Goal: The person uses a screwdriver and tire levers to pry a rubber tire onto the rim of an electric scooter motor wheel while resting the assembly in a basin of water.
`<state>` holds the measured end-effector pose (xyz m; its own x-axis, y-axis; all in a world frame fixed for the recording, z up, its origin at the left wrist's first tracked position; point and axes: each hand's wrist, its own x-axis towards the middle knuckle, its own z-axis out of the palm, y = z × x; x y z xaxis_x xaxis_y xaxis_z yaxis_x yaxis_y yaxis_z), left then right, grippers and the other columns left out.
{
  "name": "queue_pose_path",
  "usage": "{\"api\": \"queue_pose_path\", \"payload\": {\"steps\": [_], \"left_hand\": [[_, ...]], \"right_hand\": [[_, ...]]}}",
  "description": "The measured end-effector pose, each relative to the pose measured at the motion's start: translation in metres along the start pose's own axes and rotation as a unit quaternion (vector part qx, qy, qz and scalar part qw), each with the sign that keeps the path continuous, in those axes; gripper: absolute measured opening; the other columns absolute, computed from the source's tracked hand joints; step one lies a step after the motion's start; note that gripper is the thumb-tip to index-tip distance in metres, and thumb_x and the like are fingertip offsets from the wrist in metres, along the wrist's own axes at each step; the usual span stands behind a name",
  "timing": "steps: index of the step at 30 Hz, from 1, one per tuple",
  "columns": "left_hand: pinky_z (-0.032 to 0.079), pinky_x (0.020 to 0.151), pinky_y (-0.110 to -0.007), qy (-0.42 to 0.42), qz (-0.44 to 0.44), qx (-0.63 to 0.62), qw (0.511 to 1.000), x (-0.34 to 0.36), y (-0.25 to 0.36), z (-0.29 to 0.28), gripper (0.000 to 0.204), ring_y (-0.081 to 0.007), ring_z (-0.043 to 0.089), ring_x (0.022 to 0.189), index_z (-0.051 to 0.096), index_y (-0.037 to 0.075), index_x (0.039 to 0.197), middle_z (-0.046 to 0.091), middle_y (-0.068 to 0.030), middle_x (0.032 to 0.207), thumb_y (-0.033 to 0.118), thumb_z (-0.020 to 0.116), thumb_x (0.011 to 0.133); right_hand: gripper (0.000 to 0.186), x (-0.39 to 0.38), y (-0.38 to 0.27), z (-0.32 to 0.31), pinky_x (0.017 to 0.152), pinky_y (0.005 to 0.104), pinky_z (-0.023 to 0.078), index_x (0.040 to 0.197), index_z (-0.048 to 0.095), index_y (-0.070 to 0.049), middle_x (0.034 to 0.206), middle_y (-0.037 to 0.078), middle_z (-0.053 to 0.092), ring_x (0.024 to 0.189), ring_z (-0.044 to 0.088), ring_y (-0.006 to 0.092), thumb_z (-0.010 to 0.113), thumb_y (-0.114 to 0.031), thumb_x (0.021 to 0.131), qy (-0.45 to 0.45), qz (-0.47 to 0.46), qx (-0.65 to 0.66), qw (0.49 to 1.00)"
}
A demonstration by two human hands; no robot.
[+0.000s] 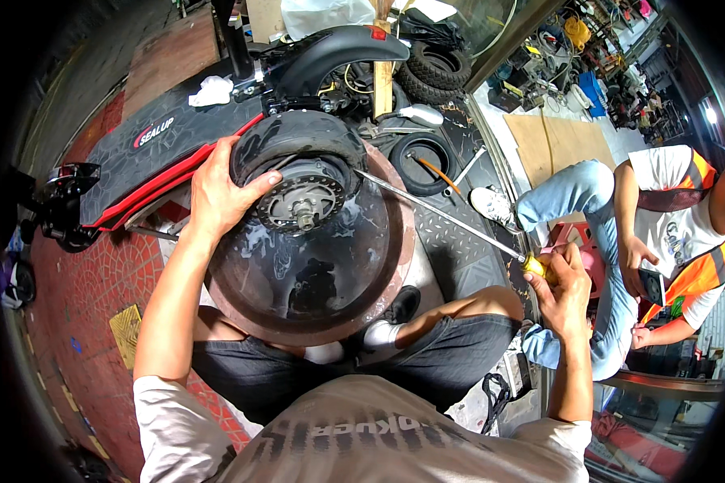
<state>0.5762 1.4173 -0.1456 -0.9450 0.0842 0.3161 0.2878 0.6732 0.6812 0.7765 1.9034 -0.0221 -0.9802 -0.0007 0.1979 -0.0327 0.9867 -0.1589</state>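
Small wheel with a black tyre (310, 135) sits at the far edge of a round dark base, its brown rim (385, 302) curving round toward the person's knees. Brake disc (275, 208) and axle (304, 217) face up and toward the person.

Left hand (215, 196) lies at the tyre's left side, thumb spread well away from the fingers and reaching toward the disc; fingertips partly hidden, so I cannot tell how hard they press. (A short dark rod (283, 163) shows by the thumb; kind unclear.)

Right hand (562, 291) has its fingers curled round the yellow handle of a long screwdriver (451, 224), the shaft crossing the base's right rim, tip at the tyre's right edge.

Step in hand, as I judge it: levering at the tyre's edge. Best done with the tip seated just under the rubber, short bites, and a slow swing of the handle. The long shaft gives plenty of force, so a slip could likely gouge rubber or skid toward the left thumb; better that thumb stays out of the tip's line. The disc should take no load. Base looks wet, so the wheel wants firm bracing.
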Motion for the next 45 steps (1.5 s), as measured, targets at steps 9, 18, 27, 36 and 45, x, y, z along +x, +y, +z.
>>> {"api": "queue_pose_path", "payload": {"steps": [9,18,27,36,45], "left_hand": [[0.055,0.105,-0.045,-0.009,0.008,0.026,1.0,0.001,-0.002,0.0,0.089,-0.0378,0.072,0.118,0.056,-0.002,0.143,0.072,-0.0268,0.126,0.047,0.093,0.078],[0.056,0.103,-0.044,-0.011,0.011,0.038,0.999,0.003,0.001,0.0,0.089,-0.0389,0.073,0.118,0.056,-0.004,0.143,0.072,-0.0273,0.126,0.046,0.093,0.078],[0.056,0.103,-0.045,-0.001,-0.015,0.074,0.997,-0.001,-0.015,0.005,0.089,-0.0401,0.073,0.118,0.057,-0.003,0.144,0.073,-0.0262,0.125,0.045,0.094,0.078],[0.042,0.117,-0.048,0.005,0.055,0.047,0.997,0.003,-0.039,0.017,0.075,-0.046,0.059,0.134,0.048,-0.01,0.15,0.061,-0.033,0.143,0.029,0.08,0.094],[0.046,0.111,-0.049,0.027,0.048,0.027,0.998,-0.006,-0.031,0.013,0.076,-0.0502,0.062,0.126,0.052,-0.006,0.147,0.064,-0.0333,0.135,0.036,0.082,0.092]], "right_hand": [[0.031,0.007,-0.001,0.012,0.071,0.0449,0.056,0.105,0.072,-0.002,0.091,0.017,0.072,0.079,0.072,0.0376,0.086,-0.024,0.088,-0.047,0.006,-0.006,0.999],[0.042,0.133,0.062,-0.008,0.068,0.0453,0.052,0.101,0.076,-0.003,0.082,0.016,0.066,0.077,0.068,0.0383,0.079,-0.044,0.093,-0.106,-0.146,-0.043,0.983],[0.042,0.101,0.022,0.011,0.069,0.0476,0.053,0.095,0.078,-0.004,0.087,0.02,0.072,0.077,0.071,0.037,0.081,-0.045,0.092,-0.198,0.051,-0.057,0.977],[0.049,0.099,0.041,0.022,0.068,0.0505,0.056,0.092,0.07,-0.007,0.085,0.016,0.068,0.08,0.071,0.0397,0.066,-0.055,0.099,-0.072,-0.184,-0.02,0.98],[0.035,0.047,-0.017,-0.019,0.073,0.0512,0.057,0.11,0.065,0.001,0.093,0.023,0.072,0.078,0.071,0.0425,0.066,-0.034,0.105,-0.292,-0.154,0.138,0.934]]}}
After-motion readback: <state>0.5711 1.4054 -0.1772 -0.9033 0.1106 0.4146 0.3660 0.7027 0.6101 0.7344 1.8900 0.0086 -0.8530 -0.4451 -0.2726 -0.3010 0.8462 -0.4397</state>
